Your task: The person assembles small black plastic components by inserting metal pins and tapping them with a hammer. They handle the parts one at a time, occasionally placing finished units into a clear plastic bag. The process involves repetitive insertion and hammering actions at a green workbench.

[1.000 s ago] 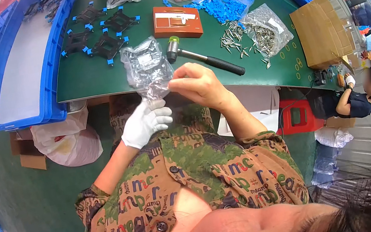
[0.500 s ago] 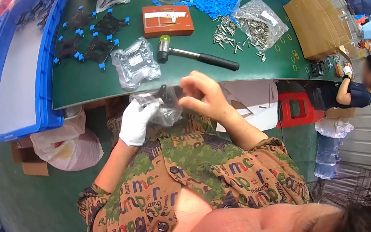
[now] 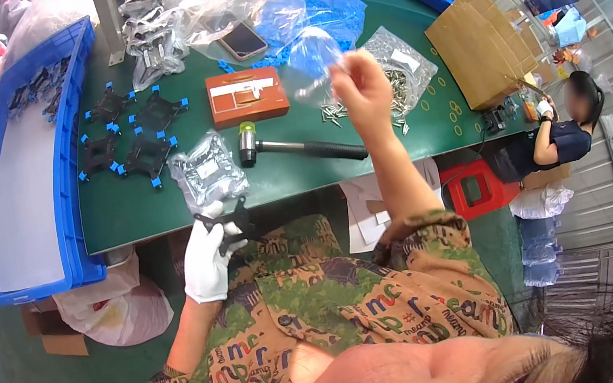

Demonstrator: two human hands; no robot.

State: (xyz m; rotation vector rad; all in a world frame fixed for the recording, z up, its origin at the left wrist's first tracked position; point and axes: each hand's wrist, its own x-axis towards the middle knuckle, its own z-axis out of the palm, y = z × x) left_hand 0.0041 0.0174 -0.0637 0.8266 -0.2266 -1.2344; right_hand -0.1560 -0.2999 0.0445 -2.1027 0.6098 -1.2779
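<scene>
My gloved left hand [image 3: 205, 260] grips a black bracket [image 3: 236, 222] with several arms, just off the table's near edge. My bare right hand [image 3: 366, 91] is raised over the table, its fingers pinching a clear plastic bag [image 3: 313, 79]. Beyond the left hand lies a wrapped stack of brackets [image 3: 208, 172] in clear plastic. A mallet [image 3: 291, 147] with a black handle rests to its right. Further left, several black brackets with blue corner caps [image 3: 147, 155] lie on the green table [image 3: 187, 212].
A brown box [image 3: 263, 106], a phone [image 3: 242, 40] and bags of blue pieces [image 3: 332, 10] lie farther back. Metal pins [image 3: 396, 85] spill from a bag at right. A blue crate [image 3: 81, 260] stands left, a carton [image 3: 478, 50] right. Another person [image 3: 560, 138] works at far right.
My right hand has moved up and away over the table with the plastic bag. The bracket is out of its wrapping, in my left hand. The view has shifted.
</scene>
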